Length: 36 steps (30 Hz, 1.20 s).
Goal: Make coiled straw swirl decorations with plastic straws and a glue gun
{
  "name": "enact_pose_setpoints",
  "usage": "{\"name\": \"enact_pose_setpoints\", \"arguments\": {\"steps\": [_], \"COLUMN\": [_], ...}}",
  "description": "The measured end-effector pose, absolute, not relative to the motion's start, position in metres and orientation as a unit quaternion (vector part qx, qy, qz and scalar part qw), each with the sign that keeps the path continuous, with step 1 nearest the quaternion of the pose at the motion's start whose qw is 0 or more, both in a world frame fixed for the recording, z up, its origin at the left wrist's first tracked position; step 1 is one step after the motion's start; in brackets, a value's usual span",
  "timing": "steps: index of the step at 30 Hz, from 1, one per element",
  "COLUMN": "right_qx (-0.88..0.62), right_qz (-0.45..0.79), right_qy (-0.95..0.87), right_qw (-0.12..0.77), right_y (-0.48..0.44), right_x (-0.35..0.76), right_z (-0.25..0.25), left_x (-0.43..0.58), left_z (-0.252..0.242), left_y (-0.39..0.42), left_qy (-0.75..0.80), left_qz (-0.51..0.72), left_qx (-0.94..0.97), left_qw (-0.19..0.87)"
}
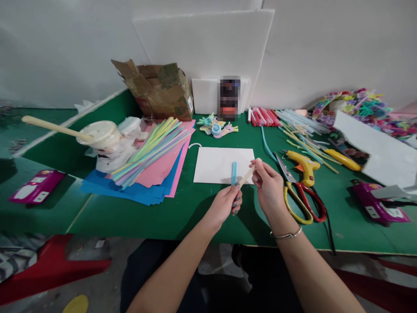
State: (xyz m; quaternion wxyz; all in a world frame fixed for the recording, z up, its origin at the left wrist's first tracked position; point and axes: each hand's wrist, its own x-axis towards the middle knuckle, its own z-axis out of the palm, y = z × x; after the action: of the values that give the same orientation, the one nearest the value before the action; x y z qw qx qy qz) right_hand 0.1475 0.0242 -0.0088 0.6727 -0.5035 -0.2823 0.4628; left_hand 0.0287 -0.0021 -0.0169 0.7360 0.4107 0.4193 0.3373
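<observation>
My left hand [227, 203] is closed around the lower end of a short light-blue pipe cleaner strip [234, 172], which points up. A cream pipe cleaner strip [246, 176] slants between my two hands. Its lower end meets my left thumb, and its upper end is pinched in the fingertips of my right hand [269, 186]. Both hands are above the near right part of a white board [213, 165] lying on the green table [195, 213]. Beside my right hand lie scissors [295, 191] with one yellow and one red handle, blades parted, and a yellow glue gun [303, 166].
Pastel pipe cleaners [153, 150] lie on coloured sheets [124, 191] at left, near a tub [100, 135] with a stick. Behind are a cardboard box [159, 93] and small finished crafts [216, 127]. Red bundles [264, 117] and a yellow-handled cutter [343, 159] lie right.
</observation>
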Motion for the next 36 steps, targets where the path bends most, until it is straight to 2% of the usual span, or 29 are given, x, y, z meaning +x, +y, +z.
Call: {"name": "enact_pose_setpoints", "arguments": {"steps": [13,19,25,30,36], "right_qx": [-0.524,-0.52,-0.495,-0.487,-0.482], "right_qz": [0.446,0.452,0.448,0.456,0.465], "right_qy": [-0.238,-0.227,-0.234,-0.213,-0.203], "right_qw": [0.686,0.689,0.707,0.714,0.714], "right_y": [0.03,0.031,0.034,0.035,0.034], "right_x": [0.165,0.167,0.17,0.169,0.166], "right_z": [-0.01,-0.012,-0.015,-0.015,-0.013], "left_x": [0.032,0.031,0.027,0.028,0.03], "left_z": [-0.017,-0.021,-0.02,-0.018,-0.019], "left_y": [-0.005,-0.003,-0.002,-0.006,-0.009], "left_qy": [0.419,0.442,0.467,0.526,0.539], "left_qz": [0.308,0.345,0.389,0.324,0.227], "left_qx": [0.488,0.507,0.565,0.672,0.762], "left_qw": [0.701,0.655,0.558,0.409,0.278]}}
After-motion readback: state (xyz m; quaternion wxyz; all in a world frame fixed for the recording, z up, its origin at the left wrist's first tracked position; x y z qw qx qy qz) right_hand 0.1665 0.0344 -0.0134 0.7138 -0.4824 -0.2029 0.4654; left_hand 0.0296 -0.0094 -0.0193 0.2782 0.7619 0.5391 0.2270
